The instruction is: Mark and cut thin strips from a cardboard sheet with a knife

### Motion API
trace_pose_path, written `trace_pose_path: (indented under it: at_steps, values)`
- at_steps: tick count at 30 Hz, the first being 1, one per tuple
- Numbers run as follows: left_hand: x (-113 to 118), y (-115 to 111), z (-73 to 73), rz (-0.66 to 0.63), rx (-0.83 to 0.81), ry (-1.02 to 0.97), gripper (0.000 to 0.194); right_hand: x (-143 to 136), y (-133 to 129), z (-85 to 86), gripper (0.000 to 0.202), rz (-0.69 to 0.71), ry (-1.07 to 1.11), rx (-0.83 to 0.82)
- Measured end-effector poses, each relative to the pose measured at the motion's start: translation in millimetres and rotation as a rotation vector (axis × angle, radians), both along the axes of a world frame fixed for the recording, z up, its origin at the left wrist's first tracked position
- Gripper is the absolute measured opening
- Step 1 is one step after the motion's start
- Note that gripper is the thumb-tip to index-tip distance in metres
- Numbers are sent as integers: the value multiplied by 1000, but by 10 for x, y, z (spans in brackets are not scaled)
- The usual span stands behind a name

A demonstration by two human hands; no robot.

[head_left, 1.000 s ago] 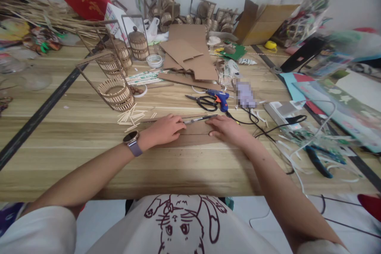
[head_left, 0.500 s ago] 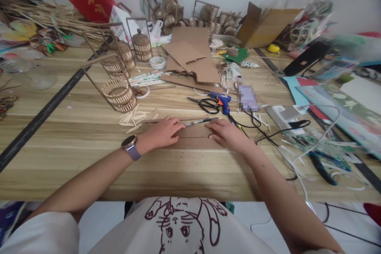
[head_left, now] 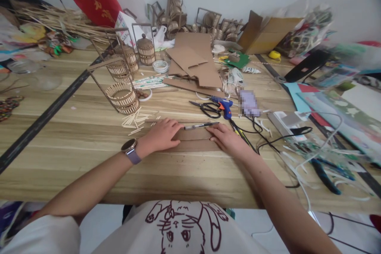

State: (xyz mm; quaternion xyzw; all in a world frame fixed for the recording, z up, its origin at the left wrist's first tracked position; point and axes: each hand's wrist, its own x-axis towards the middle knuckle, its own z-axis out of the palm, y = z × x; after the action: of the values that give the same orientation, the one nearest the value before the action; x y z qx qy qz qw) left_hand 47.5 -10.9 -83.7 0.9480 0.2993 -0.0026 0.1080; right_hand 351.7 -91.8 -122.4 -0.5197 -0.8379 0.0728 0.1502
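Brown cardboard strips point(head_left: 193, 145) lie flat near the front of the table, with a narrow gap line between them. My left hand point(head_left: 164, 135) rests on their left part, thumb and fingers apart. On the right part lies my right hand point(head_left: 225, 139), its fingers spread a little and pressing on the cardboard. A dark pen point(head_left: 201, 126) lies on the cardboard between the hands, its ends close to the fingertips of both. Just behind are black-handled scissors point(head_left: 210, 109) and a blue glue gun point(head_left: 224, 106).
Short sticks point(head_left: 135, 121) and an open stick basket point(head_left: 122, 98) stand to the left. Cardboard sheets point(head_left: 196, 55) lie at the back. A power strip point(head_left: 281, 125), cables and pliers point(head_left: 326, 176) are at the right.
The view has tilted slightly, so the table sits a little lower. Both hands stay on the cardboard in nearly the same pose.
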Motion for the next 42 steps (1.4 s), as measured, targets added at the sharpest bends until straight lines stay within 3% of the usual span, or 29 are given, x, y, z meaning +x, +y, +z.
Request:
trace_pose_path:
  at_steps: [7,15,19,21,25,34,42]
  values:
    - [-6,-14,30,0,45,28,55,13,12,-41,49,-1,40,8]
    - [2,-49,7,-26,137,45,60,4,-5,53,51,-14,62,-5]
    - [-3,-138,22,-66,307,-39,69,-9,16,70,51,-38,53,-3]
    - [9,-210,26,-82,387,-61,60,-18,40,63,50,-54,41,-2]
    - [55,-327,-26,-100,368,21,14,-39,103,51,45,-85,4,-10]
    - [58,-375,-150,-27,364,-10,24,-155,253,101,36,-203,-145,-1]
    - [71,-366,-185,10,321,-15,36,-391,133,177,32,-319,-239,90]
